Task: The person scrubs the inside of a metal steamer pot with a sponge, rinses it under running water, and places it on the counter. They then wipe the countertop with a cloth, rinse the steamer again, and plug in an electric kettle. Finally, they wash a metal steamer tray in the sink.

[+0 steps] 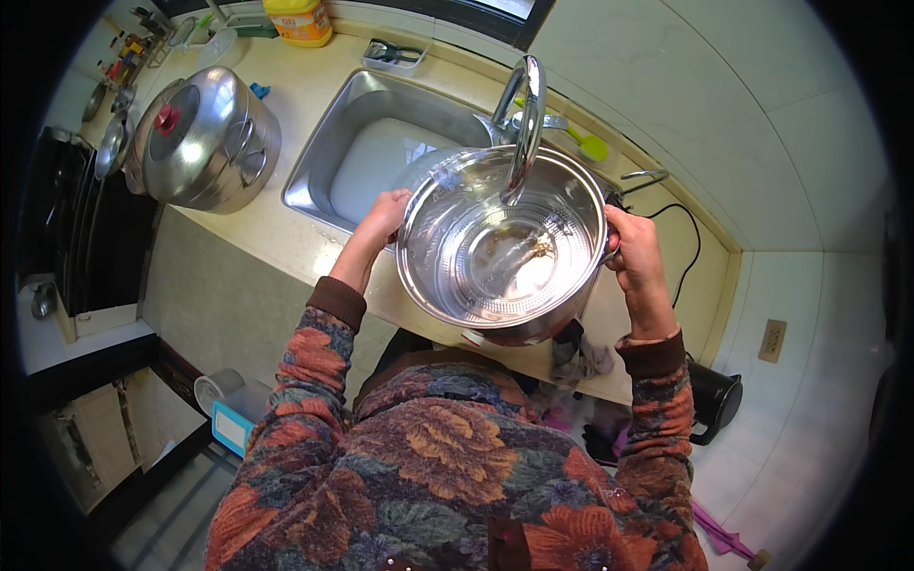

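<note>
A shiny stainless steel pot [493, 300] is held in front of me above the counter edge and the right part of the sink. My left hand [389, 213] grips its left side, and the handle there is hidden by the fingers. On the opposite side, my right hand [632, 241] is closed around the pot's metal handle. The chrome faucet [532, 107] arches over the far rim, its spout end above the pot's inside. Ringed dimples mark the bottom, with bright reflections; I cannot tell whether water is running. Cloudy water stands in the steel sink [314, 153].
Left of the sink stands a large lidded steamer pot [214, 143]. A yellow jug [296, 25] and a small plastic tray [396, 56] sit at the back. Grey cloth [589, 357] hangs at the counter's front edge. A black kettle [714, 400] stands at the right, below a wall socket [772, 341].
</note>
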`<state>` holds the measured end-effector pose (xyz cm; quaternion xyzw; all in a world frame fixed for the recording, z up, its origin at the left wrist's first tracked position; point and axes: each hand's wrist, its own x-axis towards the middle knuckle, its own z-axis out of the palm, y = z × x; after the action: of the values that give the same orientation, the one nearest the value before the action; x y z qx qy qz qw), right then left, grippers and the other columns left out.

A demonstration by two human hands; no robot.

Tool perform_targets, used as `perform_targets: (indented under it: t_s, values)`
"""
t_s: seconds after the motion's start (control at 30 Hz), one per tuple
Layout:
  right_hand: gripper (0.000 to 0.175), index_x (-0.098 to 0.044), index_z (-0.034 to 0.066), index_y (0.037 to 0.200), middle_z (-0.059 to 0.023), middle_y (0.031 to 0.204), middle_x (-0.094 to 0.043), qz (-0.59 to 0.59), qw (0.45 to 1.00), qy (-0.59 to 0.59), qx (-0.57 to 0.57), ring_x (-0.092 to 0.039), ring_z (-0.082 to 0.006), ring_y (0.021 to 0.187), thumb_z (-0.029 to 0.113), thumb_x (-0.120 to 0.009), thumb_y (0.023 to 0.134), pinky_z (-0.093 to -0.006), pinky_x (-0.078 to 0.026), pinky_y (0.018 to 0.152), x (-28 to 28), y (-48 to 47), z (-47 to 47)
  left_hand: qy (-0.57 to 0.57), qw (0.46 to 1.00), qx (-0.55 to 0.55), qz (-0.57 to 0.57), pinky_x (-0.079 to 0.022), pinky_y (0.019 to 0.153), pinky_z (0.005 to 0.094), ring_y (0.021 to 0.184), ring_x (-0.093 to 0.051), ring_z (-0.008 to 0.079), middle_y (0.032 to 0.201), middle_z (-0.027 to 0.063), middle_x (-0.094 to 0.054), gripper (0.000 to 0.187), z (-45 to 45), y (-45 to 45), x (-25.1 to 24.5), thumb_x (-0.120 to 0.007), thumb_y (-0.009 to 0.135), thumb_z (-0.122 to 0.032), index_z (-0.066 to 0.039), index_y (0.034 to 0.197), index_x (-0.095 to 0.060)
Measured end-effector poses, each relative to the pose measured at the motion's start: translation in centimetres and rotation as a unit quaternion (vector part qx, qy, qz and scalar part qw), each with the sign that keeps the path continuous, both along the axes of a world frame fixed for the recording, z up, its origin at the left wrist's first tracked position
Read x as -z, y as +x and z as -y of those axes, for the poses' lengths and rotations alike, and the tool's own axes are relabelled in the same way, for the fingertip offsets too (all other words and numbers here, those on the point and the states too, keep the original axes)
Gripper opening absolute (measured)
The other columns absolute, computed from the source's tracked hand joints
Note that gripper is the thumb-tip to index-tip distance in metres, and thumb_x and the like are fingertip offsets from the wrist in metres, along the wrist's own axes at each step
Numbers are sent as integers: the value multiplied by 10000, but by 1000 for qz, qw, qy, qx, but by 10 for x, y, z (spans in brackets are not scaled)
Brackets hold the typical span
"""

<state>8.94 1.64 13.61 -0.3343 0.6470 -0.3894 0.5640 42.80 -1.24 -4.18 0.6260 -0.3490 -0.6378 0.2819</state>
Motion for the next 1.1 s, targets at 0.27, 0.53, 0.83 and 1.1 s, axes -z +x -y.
perform_targets:
  t_s: [0.27,0.53,0.83,1.1]
  values:
    - [268,-567,60,664,40,508,-463,40,999,9,5,-296,-22,352,182,-558,902,-197,-166,333,-2,-4,-2,10,1000,22,-5,-280,350,245,402,-397,60,559,-48,-467,276,7,1,-7,-443,989,-228,-93,811,-605]
    - [279,-555,91,648,52,488,-454,-29,999,8,18,-285,-18,346,194,-553,907,-198,-159,323,25,-28,-19,-96,993,-47,47,-273,362,255,419,-405,77,600,-23,-529,246,2,-4,-35,-478,951,-184,-39,895,-668]
    - [336,-538,99,620,48,513,-445,-54,998,13,26,-290,-31,385,283,-607,892,-227,-175,371,64,-50,-29,-164,979,-10,121,-290,392,221,438,-366,49,579,-47,-435,266,-5,3,-45,-442,988,-195,-15,900,-617]
    - [342,-531,129,622,73,531,-389,-44,998,24,27,-247,-26,413,320,-600,896,-228,-150,381,82,-59,-39,-201,968,1,150,-299,403,220,458,-356,41,590,-54,-423,253,-13,-6,-54,-446,986,-184,-8,916,-614]
